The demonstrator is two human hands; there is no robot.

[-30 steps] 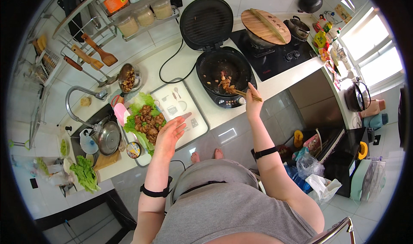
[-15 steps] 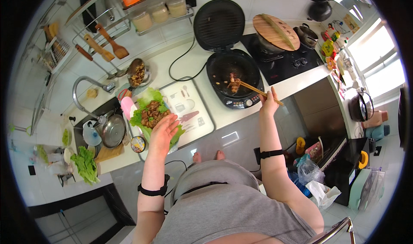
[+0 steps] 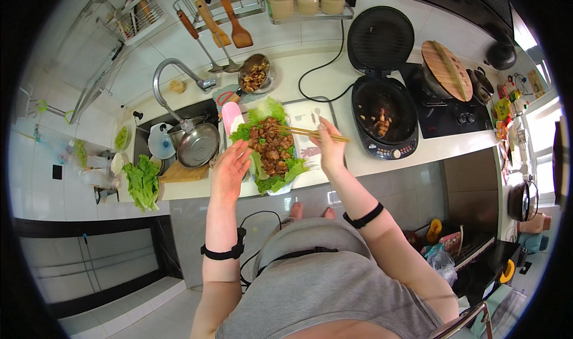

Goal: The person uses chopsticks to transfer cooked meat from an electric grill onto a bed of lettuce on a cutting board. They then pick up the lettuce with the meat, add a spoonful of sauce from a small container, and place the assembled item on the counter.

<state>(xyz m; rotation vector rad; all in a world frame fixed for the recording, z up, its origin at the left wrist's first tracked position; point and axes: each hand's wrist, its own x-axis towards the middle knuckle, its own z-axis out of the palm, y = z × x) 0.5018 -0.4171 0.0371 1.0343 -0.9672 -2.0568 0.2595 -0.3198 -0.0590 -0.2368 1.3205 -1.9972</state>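
Note:
Wooden chopsticks point(image 3: 313, 135) are gripped in my right hand point(image 3: 330, 145), their tips over the right side of the browned meat chunks point(image 3: 273, 151). The meat lies heaped on green lettuce leaves point(image 3: 291, 169); whatever dish is underneath is mostly hidden. My left hand point(image 3: 230, 170), empty with its fingers stretched out, is at the left edge of the lettuce. To the right stands an electric griddle point(image 3: 365, 121), its ridged lid point(image 3: 381, 39) raised. Some browned meat pieces point(image 3: 382, 123) remain in its dark pan. Whether the chopsticks pinch a piece cannot be made out.
A white board point(image 3: 328, 113) lies beside the lettuce. Behind it are red-handled scissors point(image 3: 228, 96) and a strainer of brown bits point(image 3: 255, 75). Left are the sink with a metal pan point(image 3: 199, 145) and loose lettuce point(image 3: 141, 182). A wooden-lidded pot point(image 3: 446, 70) sits on the black hob point(image 3: 444, 112).
My right hand has carried the chopsticks from the griddle leftward to the heaped meat. My left hand stays open, now at the lettuce's left edge. The whole view has turned left.

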